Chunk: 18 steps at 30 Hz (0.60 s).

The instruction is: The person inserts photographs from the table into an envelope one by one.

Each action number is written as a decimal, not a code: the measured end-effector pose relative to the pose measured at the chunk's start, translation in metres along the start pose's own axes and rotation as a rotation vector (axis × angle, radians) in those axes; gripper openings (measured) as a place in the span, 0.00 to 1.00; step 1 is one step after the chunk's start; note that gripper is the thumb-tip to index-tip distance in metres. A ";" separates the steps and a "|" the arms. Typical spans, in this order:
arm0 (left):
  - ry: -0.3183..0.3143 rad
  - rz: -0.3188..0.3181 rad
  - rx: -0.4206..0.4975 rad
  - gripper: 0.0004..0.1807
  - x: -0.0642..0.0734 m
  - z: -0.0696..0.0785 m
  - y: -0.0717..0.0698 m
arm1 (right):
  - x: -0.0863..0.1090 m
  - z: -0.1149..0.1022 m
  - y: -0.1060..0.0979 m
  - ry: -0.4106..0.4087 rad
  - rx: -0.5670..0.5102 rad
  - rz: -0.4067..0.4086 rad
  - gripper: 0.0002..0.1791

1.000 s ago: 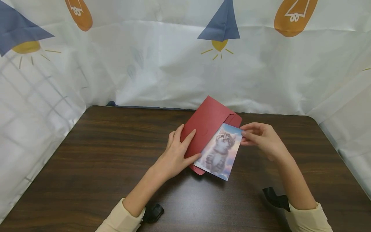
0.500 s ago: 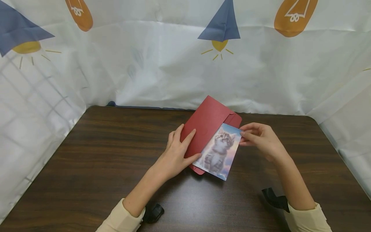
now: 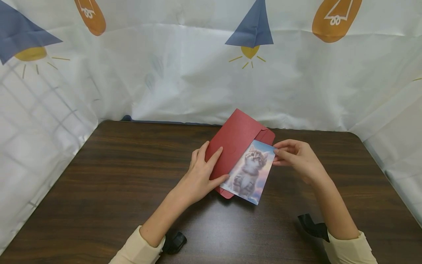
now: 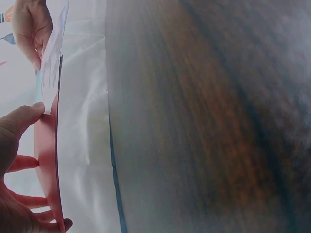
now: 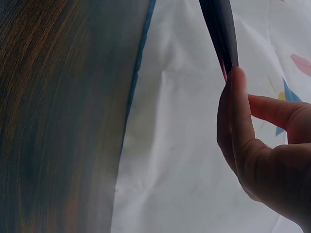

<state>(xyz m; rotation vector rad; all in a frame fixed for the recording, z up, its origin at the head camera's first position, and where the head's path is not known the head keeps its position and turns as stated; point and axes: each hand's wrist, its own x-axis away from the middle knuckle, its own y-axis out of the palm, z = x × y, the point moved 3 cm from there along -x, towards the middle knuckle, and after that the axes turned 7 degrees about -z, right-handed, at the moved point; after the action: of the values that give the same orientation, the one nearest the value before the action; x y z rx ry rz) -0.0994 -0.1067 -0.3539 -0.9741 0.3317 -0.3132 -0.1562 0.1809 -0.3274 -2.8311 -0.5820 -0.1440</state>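
Note:
A red envelope (image 3: pixel 232 143) is held at a slant above the table, its flap side open toward the right. From its opening sticks a card (image 3: pixel 248 172) with a kitten picture, its left edge tucked at the envelope's mouth. My left hand (image 3: pixel 201 176) grips the envelope's lower left side, fingers spread and thumb over the card's lower left corner. In the left wrist view one fingertip shows beyond the far edge of the envelope (image 4: pixel 47 155). My right hand (image 3: pixel 298 157) pinches the card's upper right corner between thumb and fingers, also seen edge-on in the right wrist view.
Below lies a dark wood-grain table (image 3: pixel 132 176). A white curtain (image 3: pixel 184 73) printed with lamps hangs along its back and sides. Black wrist mounts (image 3: pixel 174 242) sit near both cream sleeves (image 3: pixel 140 245).
The card has shifted very slightly left toward the envelope, with my right hand almost still. The left hand and the envelope keep their place.

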 end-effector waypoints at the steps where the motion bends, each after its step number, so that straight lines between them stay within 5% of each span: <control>1: 0.001 0.001 0.000 0.42 0.000 0.000 0.000 | 0.000 0.000 0.000 0.000 0.000 -0.001 0.20; 18: -0.007 0.006 -0.010 0.43 -0.001 -0.001 0.002 | -0.004 0.001 0.006 0.005 -0.065 0.012 0.21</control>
<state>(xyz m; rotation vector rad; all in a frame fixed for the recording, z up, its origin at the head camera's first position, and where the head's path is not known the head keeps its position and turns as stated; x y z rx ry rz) -0.1003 -0.1059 -0.3557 -0.9837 0.3304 -0.3030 -0.1574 0.1747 -0.3301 -2.8954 -0.5693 -0.1710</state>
